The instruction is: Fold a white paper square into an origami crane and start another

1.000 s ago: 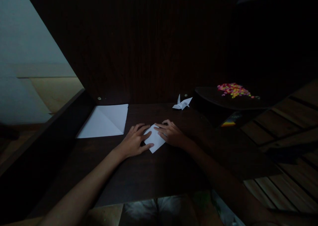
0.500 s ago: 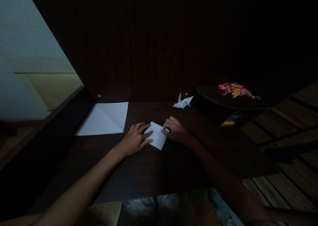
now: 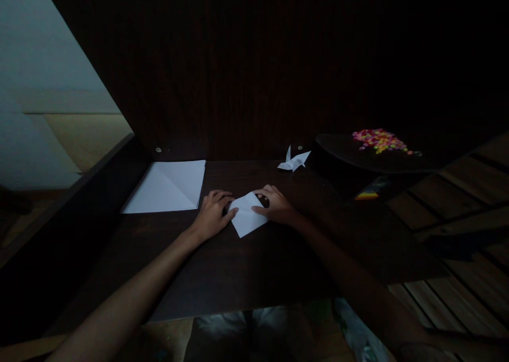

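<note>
A small folded piece of white paper (image 3: 247,223) is on the dark table between my hands. My left hand (image 3: 213,214) pinches its left corner, thumb on top and the other fingers curled at the far side. At the right edge, my right hand (image 3: 276,205) holds the paper with the thumb over its face and the fingers curved round the upper corner. A folded white paper crane (image 3: 294,161) stands behind my right hand, near the back panel. To the left lies a stack of white paper sheets (image 3: 167,187), the top one creased diagonally.
A dark curved shelf (image 3: 342,152) at the right bears a heap of small pink, red and yellow pieces (image 3: 379,140). A tall dark panel (image 3: 222,76) closes off the back. The left side has a raised board (image 3: 79,213). Wooden slats (image 3: 445,203) show at the right.
The folded paper has turned, its near corner swinging left. My left hand has drawn its spread fingers off the paper to the left corner. My right thumb now lies over the paper's face.
</note>
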`<state>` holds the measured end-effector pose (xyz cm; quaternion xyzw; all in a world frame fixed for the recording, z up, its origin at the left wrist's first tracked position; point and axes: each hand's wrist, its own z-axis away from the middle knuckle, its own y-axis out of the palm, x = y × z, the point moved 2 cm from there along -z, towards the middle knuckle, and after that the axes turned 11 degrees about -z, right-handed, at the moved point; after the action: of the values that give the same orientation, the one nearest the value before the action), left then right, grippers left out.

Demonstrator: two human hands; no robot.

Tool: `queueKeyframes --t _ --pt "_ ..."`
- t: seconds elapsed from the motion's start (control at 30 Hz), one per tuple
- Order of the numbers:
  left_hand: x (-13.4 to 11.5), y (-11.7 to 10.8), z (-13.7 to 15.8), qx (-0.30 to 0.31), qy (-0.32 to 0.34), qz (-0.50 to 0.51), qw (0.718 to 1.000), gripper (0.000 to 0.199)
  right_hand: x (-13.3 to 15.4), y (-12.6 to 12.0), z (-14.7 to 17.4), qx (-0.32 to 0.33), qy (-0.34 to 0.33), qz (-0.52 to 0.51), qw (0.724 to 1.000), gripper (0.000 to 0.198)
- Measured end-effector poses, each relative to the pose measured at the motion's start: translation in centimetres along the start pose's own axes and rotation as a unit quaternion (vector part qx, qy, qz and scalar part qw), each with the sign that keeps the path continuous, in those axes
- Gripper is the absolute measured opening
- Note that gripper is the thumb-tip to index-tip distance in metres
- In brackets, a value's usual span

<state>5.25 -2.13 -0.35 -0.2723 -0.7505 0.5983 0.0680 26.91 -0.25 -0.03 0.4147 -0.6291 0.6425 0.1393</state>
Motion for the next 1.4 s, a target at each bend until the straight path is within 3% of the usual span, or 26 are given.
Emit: queueKeyframes --t 0.23,0.37,0.47,0.57,0.77,0.93,1.23,1.4 --pt "0.2 -0.2 -0.2 -0.013 0.002 0.053 0.998 0.022 -1.7 0.6 -0.7 -0.056 -0.016 -0.197 0.979 0.03" --pt "0.3 -0.2 -0.1 -0.022 -0.005 0.06 0.998 0.024 -2.1 1.0 -1.0 -0.048 -0.019 -0.257 0.965 0.046" --pt "0.2 -0.1 -0.1 -0.026 0.0 0.054 0.998 0.033 -1.7 0.8 -0.9 -0.03 -0.044 -0.2 0.978 0.031" --pt "0.1 0.0 -0.2 -0.019 0.036 0.045 0.998 0.03 -1.0 0.4 -0.7 -0.018 -0.084 -0.148 0.985 0.014" --pt "-0.3 -0.1 -0.4 -0.027 0.091 0.059 0.994 0.022 -0.4 0.2 -0.5 -0.01 -0.178 -0.122 0.976 0.011" --pt "-0.5 -0.2 -0.3 -0.035 0.108 0.069 0.991 0.022 -0.7 0.3 -0.7 -0.048 -0.157 -0.065 0.984 0.006" --pt "-0.2 -0.1 -0.2 -0.051 0.115 0.062 0.99 0.02 -0.6 0.1 0.5 0.005 -0.24 -0.011 0.971 0.032" --pt "-0.2 0.5 0.2 -0.049 0.122 0.046 0.99 0.026 -0.9 -0.1 1.2 0.032 -0.232 0.049 0.971 0.032"
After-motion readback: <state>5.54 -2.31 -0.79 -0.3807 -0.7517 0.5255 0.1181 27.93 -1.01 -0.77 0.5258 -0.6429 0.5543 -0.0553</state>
